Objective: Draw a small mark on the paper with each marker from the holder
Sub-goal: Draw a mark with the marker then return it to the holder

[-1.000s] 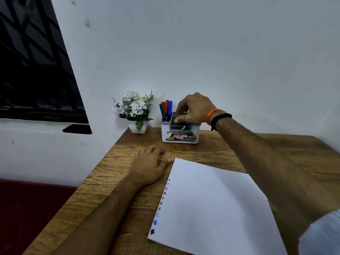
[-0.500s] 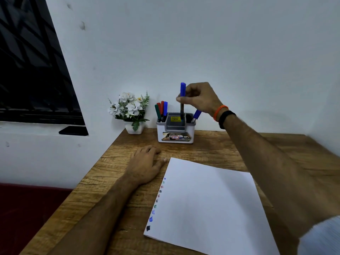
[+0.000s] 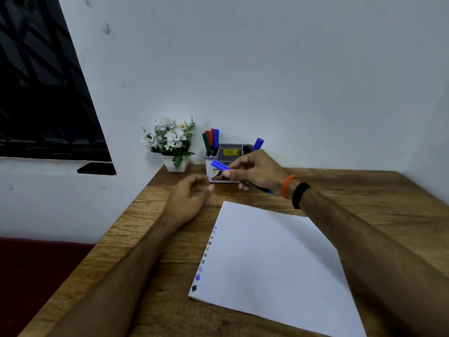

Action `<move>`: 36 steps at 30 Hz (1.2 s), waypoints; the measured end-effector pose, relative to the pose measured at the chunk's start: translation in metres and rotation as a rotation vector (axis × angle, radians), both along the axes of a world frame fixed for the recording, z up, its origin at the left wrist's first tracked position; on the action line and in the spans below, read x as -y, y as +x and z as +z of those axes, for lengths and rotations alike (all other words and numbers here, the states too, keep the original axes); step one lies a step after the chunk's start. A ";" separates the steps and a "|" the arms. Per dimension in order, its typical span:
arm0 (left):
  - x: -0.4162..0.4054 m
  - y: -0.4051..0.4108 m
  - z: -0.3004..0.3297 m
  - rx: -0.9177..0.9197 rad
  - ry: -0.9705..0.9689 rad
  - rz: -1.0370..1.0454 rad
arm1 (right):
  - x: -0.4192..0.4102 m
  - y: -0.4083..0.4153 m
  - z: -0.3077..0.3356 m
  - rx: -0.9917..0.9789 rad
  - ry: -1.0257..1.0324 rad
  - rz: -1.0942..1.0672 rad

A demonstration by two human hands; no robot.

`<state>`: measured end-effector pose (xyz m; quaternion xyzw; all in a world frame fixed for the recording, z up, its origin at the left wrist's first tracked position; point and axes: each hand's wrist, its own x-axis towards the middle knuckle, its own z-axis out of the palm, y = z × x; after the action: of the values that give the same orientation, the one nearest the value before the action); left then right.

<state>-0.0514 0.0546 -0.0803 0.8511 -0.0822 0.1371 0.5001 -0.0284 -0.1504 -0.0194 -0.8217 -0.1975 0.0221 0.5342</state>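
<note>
A: Where did we have the marker [image 3: 220,165] at that point?

B: We held it in the right hand [image 3: 257,172], fingers pinched round the barrel, the blue cap pointing toward the left hand [image 3: 188,199] and the tail running back under the right palm. It lay nearly level, in front of the holder [image 3: 233,154] and above the far edge of the paper [image 3: 267,259].

A: And the left hand?

B: It was raised off the table [image 3: 364,190], fingers loosely curled and gripping nothing, close to the cap but not yet touching it.

A: How did we judge the marker would handle?

B: Light, rigid, with a smooth plastic barrel; we judged it could twist in a loose pinch. The cap looked like a press fit, so we reckoned on gripping the barrel mid-length with the right hand and taking the cap by its sides with the left, then pulling straight along the axis.

A: Anything about the paper?

B: Thin and free to slide. A column of marks [image 3: 205,256] ran down the edge nearest the left forearm, so we expected to steady the sheet there while marking.
</note>
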 end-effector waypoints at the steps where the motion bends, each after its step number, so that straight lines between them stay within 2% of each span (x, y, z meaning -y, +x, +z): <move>1: 0.001 -0.002 0.004 -0.017 -0.143 -0.052 | 0.003 -0.002 -0.003 0.007 -0.052 0.005; 2: 0.001 -0.005 0.007 -0.020 -0.230 -0.099 | 0.006 -0.005 -0.006 -0.001 -0.074 0.014; 4: 0.003 -0.010 0.012 0.011 -0.265 -0.161 | 0.011 -0.010 -0.011 -0.009 -0.094 0.033; 8: 0.011 -0.016 0.016 0.053 -0.193 -0.223 | 0.014 -0.019 -0.015 -0.040 -0.095 0.078; 12: 0.009 -0.014 0.015 0.069 -0.177 -0.161 | 0.024 -0.016 -0.009 0.018 -0.253 0.096; 15: 0.003 -0.011 0.015 0.044 -0.198 -0.124 | 0.035 -0.013 -0.008 0.022 -0.101 0.068; 19: 0.011 -0.018 0.014 -0.059 -0.231 -0.230 | 0.032 -0.010 -0.015 -0.033 0.258 -0.011; 21: 0.018 -0.020 0.012 -0.101 -0.219 -0.272 | 0.026 -0.011 -0.019 -0.078 0.348 -0.035; 36: 0.026 -0.021 0.009 -0.016 0.005 -0.354 | 0.000 -0.023 -0.034 -0.026 0.186 0.104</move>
<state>-0.0727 0.0285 -0.0711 0.8255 -0.2273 0.0399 0.5151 -0.0512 -0.1500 -0.0531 -0.7570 -0.2342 0.0419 0.6086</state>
